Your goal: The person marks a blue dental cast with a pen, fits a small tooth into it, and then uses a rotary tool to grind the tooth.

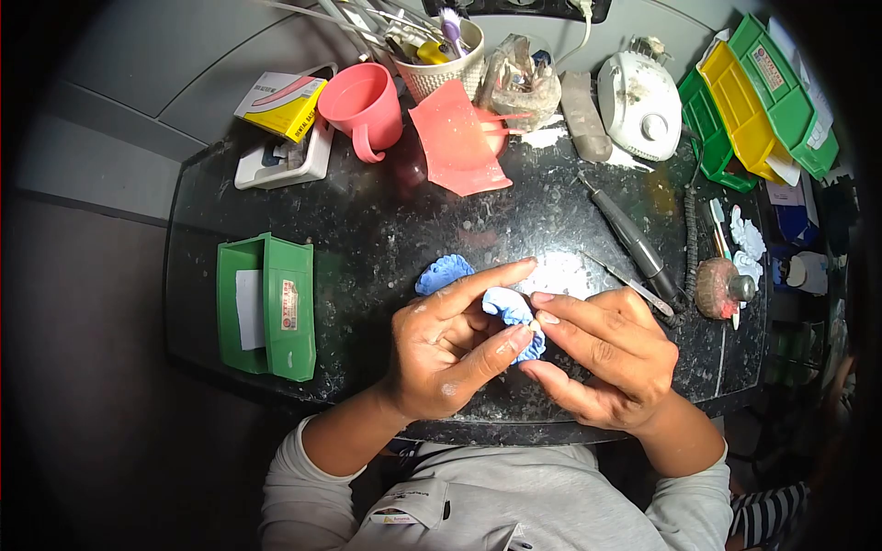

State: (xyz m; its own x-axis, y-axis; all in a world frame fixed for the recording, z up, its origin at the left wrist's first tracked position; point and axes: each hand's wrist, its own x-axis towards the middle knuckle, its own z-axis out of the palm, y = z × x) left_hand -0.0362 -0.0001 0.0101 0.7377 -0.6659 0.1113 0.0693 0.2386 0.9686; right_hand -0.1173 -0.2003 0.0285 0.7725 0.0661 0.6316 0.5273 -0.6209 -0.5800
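Note:
A blue plaster dental cast (508, 306) is held just above the bench's front part, between both hands. My left hand (452, 335) is closed on it, index finger behind and thumb across its near side. My right hand (611, 354) grips from the other side, its fingertips and thumb at the cast's right edge. A small cream, tooth-like piece (536, 325) shows between the left thumb and right fingertips. White dust marks my left fingers. A second blue dental cast (443, 274) lies on the black bench behind my left hand, partly hidden by it.
A green bin (290, 312) stands left. Behind are a pink mug (361, 103), a pink sheet (455, 138) and a tool cup (450, 69). Right of my hands lie a thin metal tool (634, 286), a corded handpiece (629, 234) and a round jar (717, 286).

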